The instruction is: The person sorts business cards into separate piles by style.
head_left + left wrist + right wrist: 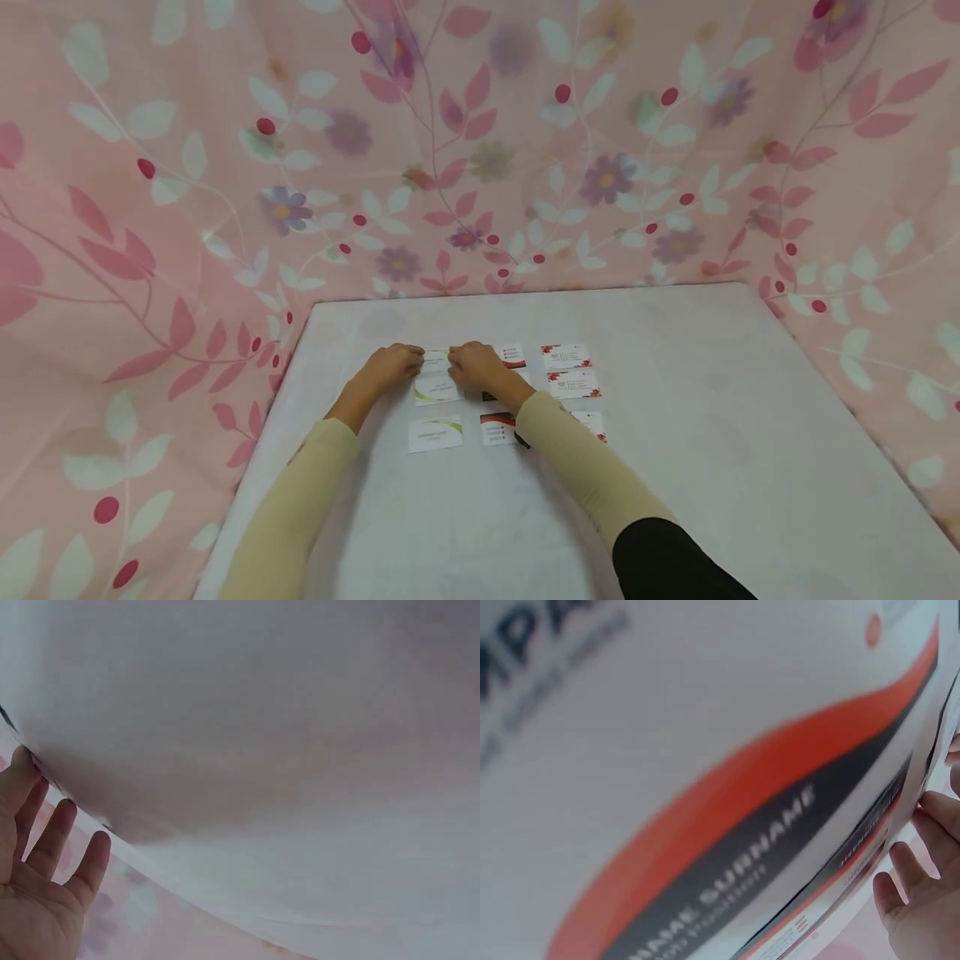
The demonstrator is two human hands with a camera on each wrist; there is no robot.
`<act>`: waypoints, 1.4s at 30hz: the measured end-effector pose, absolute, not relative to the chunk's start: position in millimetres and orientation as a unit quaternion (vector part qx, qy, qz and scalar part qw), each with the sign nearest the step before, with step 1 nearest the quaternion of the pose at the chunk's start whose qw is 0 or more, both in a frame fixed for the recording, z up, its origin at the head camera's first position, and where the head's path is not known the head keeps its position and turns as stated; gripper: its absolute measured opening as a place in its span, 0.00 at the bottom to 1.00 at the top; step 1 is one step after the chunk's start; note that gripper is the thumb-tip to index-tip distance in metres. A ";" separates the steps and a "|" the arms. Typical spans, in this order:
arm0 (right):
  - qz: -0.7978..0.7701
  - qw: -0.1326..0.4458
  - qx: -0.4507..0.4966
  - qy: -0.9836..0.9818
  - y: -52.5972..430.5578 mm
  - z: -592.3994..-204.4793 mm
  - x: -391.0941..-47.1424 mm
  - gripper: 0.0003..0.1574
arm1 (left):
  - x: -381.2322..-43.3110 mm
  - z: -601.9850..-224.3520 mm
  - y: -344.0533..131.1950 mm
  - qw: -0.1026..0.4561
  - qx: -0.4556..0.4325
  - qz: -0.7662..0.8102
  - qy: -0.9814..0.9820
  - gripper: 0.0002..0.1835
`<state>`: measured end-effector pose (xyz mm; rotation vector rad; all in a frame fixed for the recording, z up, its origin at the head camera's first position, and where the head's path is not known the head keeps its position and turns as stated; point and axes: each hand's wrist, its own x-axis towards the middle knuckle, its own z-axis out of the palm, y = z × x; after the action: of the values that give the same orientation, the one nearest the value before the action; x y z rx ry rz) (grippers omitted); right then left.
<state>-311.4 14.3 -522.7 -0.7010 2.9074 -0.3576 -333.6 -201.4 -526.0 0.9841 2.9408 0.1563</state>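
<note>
A white business card with green trim (435, 360) lies flat at the far end of the left column. At its left edge are the fingertips of my left hand (393, 364), and at its right edge those of my right hand (477, 367). In the left wrist view, the fingers of the left hand (45, 862) are extended and spread, reaching down to the surface. The right wrist view has the right hand (926, 877) with extended, slightly bent fingers, beyond a large, close red-and-black business card (765, 780). Just nearer lies another green-trimmed card (435, 389).
A third green-trimmed card (435, 434) and a red-and-black card (497, 429) lie nearer on the white-covered table (712, 417). Red-flowered cards (566, 357) form the right column, the nearest partly behind my right sleeve (585, 467). Pink floral cloth (480, 150) surrounds the table.
</note>
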 end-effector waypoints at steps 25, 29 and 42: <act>-0.112 0.133 -0.265 0.948 -3.7 -528.5 -313.8 0.28 | -325.8 -524.6 -229.1 0.044 0.256 0.073 0.963 0.18; -0.115 0.128 -0.266 0.948 -4.8 -528.9 -315.1 0.29 | -323.6 -523.1 -231.6 0.050 0.252 0.106 0.961 0.18; -0.150 0.129 -0.260 0.945 -4.3 -529.8 -313.1 0.31 | -322.4 -514.6 -231.3 0.096 0.242 0.150 0.954 0.19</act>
<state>-313.1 -4.3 -529.8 -0.7546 2.7479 -0.4364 -322.4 -231.3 -514.6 0.7163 2.8262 0.4451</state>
